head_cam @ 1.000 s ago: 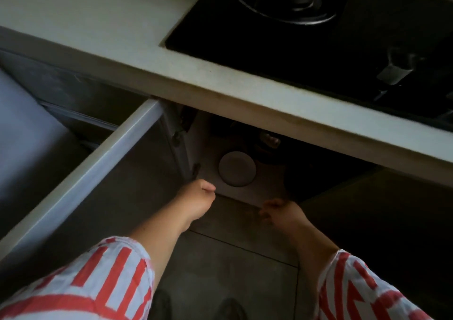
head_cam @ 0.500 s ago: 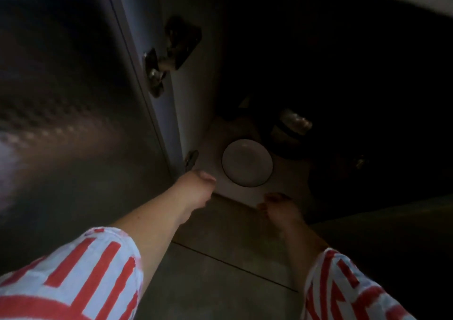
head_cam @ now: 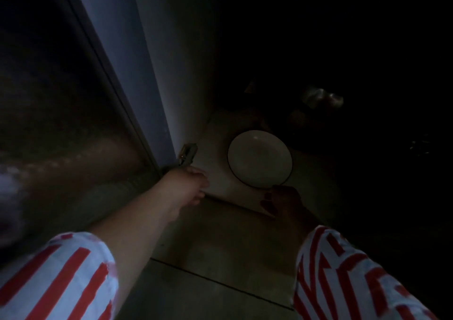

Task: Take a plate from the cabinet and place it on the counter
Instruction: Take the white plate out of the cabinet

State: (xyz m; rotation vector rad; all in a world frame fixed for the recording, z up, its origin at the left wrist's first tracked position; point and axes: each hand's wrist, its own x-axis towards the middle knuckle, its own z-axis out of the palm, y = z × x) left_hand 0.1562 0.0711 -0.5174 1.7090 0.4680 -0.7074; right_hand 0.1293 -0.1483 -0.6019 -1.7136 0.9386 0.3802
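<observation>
A white round plate [head_cam: 259, 159] with a thin dark rim lies flat on the pale floor of the low cabinet [head_cam: 217, 148]. My right hand [head_cam: 284, 202] is in deep shadow just in front of the plate. Its fingers are apart and its thumb tip is at the plate's near rim; no grip shows. My left hand [head_cam: 188, 185] rests with curled fingers on the cabinet floor's front edge, left of the plate and apart from it. The counter is out of view.
The open cabinet door [head_cam: 117, 50] stands at the left, with a metal hinge [head_cam: 187, 154] just above my left hand. Dim cookware with a shiny knob [head_cam: 321, 99] sits behind the plate. The cabinet's right side is black. Tiled floor [head_cam: 220, 246] lies below.
My view has dropped from the countertop down into the cabinet. Both hands have moved forward; the right hand has reached the plate's near rim and the left has reached the cabinet edge.
</observation>
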